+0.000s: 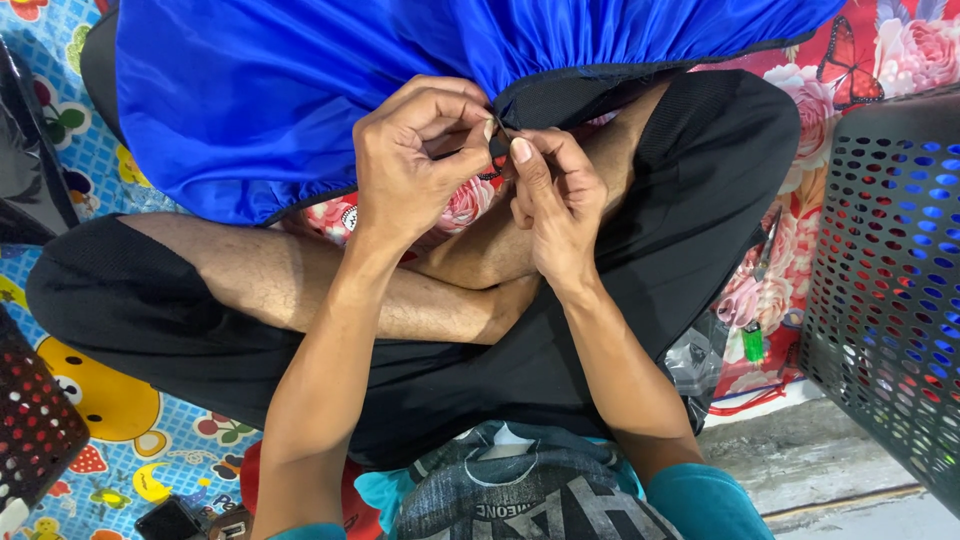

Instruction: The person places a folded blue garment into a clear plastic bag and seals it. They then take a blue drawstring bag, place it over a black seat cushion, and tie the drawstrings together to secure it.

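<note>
A floral mat on the floor carries a green lighter and a perforated basket.

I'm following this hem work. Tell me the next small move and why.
Probably pull the pinched bit clear of the black edge band. Both hands, left and right, pinch something too small to identify at the edge of the blue fabric, fingertips nearly touching.

Garment over the crossed legs, both hands meeting at its hem, basket at right, lighter beside it
</note>
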